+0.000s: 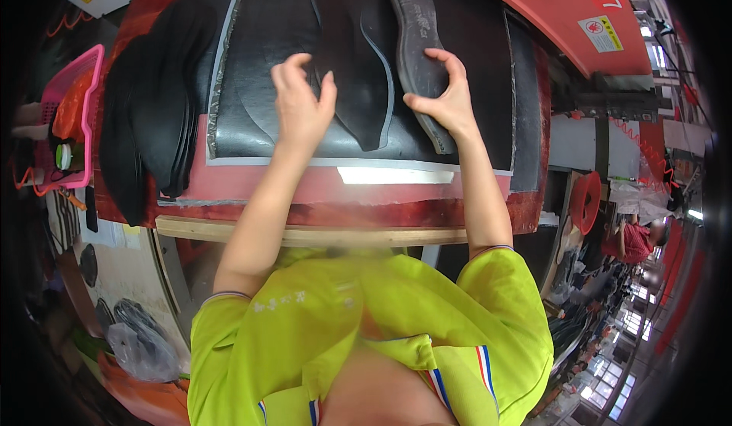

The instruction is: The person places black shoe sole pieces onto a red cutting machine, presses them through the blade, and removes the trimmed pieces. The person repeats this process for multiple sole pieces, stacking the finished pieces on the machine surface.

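A dark grey sole-shaped block, like a cutting die (415,37), lies lengthwise on a black sheet (484,83). My right hand (446,98) spans it, with the thumb at its left edge and the fingers curled over its right side. To its left is a black sole-shaped piece (354,83) with a pale edge along its right side. Over that piece's left border hovers my left hand (301,106), its fingers bent, thumb apart and nothing between them. A faint curved outline (255,113) marks the sheet left of this hand.
Black sole-shaped pieces (156,106) are stacked at the left of the table. Beyond them stands a pink basket (95,113) holding an orange bag. A red machine part (564,14) overhangs the upper right. Wooden strip (366,237) edges the table's front. Far right, a person (633,239).
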`<state>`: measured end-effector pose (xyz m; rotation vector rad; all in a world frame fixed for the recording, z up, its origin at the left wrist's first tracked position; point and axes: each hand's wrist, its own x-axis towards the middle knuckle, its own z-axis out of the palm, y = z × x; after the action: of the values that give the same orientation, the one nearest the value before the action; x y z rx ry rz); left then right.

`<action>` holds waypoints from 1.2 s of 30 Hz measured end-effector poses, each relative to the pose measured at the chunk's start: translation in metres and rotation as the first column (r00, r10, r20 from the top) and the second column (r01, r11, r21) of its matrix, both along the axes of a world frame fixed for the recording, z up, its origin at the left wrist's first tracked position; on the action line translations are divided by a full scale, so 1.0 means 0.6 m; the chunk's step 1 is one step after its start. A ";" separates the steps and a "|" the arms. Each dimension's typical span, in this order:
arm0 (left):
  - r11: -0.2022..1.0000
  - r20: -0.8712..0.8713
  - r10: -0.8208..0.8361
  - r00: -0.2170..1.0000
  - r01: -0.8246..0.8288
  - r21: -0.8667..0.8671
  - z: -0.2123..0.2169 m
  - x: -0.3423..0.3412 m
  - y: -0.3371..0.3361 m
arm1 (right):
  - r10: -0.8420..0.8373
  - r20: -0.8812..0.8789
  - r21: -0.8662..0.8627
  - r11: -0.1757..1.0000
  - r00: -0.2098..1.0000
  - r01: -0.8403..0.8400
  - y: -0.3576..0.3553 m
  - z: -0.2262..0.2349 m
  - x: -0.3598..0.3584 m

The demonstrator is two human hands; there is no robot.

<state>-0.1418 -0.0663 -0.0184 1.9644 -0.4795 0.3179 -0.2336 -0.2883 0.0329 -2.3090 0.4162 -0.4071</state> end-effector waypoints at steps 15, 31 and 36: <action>0.995 0.004 -0.054 0.999 0.054 -0.080 0.011 0.141 -0.103 | -0.021 -0.125 -0.320 0.947 0.992 -0.020 -0.127 -0.023 0.118; 0.835 0.347 -0.514 0.784 0.365 0.412 -0.033 0.189 -0.270 | -0.131 0.496 0.195 0.980 0.858 0.037 -0.440 0.103 0.188; 0.859 0.331 -0.446 0.831 0.296 0.417 -0.030 0.220 -0.308 | -0.006 -0.002 -0.006 1.000 1.000 0.006 -0.344 -0.067 0.115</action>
<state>-0.0100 -0.2508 -0.0364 2.0816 -1.2676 0.4221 -0.1644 -0.4948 -0.0073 -2.3145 0.4233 -0.4096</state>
